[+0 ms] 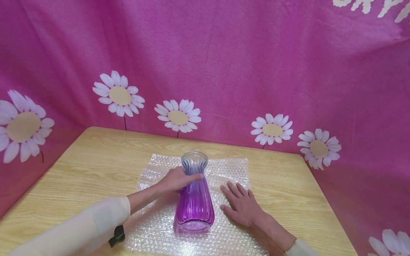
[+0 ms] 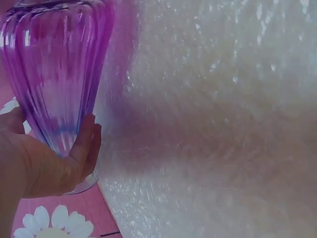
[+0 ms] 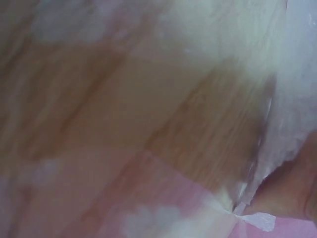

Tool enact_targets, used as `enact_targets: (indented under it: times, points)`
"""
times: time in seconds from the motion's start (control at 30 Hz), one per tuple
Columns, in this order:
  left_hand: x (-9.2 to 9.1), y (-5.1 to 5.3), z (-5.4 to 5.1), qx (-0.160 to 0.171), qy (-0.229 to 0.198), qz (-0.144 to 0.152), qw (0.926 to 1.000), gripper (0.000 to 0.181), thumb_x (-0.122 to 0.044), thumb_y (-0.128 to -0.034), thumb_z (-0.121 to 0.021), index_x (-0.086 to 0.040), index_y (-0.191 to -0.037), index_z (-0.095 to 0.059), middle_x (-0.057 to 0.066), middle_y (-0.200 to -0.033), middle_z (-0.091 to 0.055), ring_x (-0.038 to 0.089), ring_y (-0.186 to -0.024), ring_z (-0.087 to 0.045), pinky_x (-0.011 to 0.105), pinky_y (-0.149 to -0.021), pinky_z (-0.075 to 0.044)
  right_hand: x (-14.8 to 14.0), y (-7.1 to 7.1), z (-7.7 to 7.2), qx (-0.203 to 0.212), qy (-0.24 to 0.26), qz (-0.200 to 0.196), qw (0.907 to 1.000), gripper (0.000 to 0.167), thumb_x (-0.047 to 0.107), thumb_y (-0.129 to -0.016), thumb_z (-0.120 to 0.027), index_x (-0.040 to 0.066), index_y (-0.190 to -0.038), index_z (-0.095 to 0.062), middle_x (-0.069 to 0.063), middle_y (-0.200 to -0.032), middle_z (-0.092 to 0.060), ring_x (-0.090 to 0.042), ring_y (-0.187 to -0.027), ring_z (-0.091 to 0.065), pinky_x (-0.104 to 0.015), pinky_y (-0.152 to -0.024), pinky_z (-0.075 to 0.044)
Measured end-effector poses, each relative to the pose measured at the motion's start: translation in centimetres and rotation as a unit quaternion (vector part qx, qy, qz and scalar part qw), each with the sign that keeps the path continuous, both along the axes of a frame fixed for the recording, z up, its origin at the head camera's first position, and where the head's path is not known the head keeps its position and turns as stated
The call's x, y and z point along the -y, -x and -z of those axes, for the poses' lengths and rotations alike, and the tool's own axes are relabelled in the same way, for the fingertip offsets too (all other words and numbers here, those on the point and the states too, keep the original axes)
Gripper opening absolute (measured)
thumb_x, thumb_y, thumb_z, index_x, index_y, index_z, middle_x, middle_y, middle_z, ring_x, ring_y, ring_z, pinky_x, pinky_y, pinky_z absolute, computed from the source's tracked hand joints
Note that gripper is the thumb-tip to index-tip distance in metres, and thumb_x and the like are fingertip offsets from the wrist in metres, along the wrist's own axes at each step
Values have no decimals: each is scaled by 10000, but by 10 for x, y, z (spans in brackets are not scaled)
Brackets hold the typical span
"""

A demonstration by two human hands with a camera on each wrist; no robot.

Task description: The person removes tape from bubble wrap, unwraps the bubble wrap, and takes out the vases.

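Observation:
A ribbed glass vase [image 1: 194,202], purple at its base and fading to clear at the flared mouth, lies over a sheet of bubble wrap [image 1: 157,227]. Its mouth points away from me and its base toward me. My left hand [image 1: 176,179] grips the vase's narrow neck, thumb across the top. In the left wrist view the fingers curl round the neck of the vase [image 2: 59,79]; I cannot tell whether its side touches the wrap. Right of the vase, my right hand [image 1: 243,208] rests palm down on the bubble wrap, fingers spread.
The sheet lies on a light wooden table [image 1: 105,160]. A pink-purple cloth [image 1: 224,64] printed with white daisies hangs behind and beside the table. A small dark object [image 1: 117,236] shows under the left sleeve. The right wrist view is mostly blurred.

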State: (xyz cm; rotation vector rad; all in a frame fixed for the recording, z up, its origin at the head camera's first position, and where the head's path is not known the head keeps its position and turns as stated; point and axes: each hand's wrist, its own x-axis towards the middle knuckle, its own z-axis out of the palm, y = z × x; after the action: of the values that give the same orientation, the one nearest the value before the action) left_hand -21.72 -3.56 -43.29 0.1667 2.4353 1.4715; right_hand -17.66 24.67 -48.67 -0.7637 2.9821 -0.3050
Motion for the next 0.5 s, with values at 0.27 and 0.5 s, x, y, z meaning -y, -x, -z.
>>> enact_targets:
  times: [0.27,0.5]
  points:
    - [-10,3,2,-65,140,43,9999,613,-560,-808,-738,17,-998,-654,91,-837,-682,219,-764,-671,360,-734,-587,0,-1,5,-31,71,35,10000,664,495,-1019,-435,143,-1570,-322,-154,-1617,-232,-457,-1451,-184,-734,-1095,-146]
    - [-11,5,2,467,-377,-56,9982,635,-480,-806,-775,67,-1079,-604,120,-894,-674,235,-788,-676,365,-711,-589,0,-2,9,-65,171,118,9998,651,480,-1024,-432,141,-1570,-324,-152,-1621,-223,-446,-1463,-153,-739,-1098,-111]
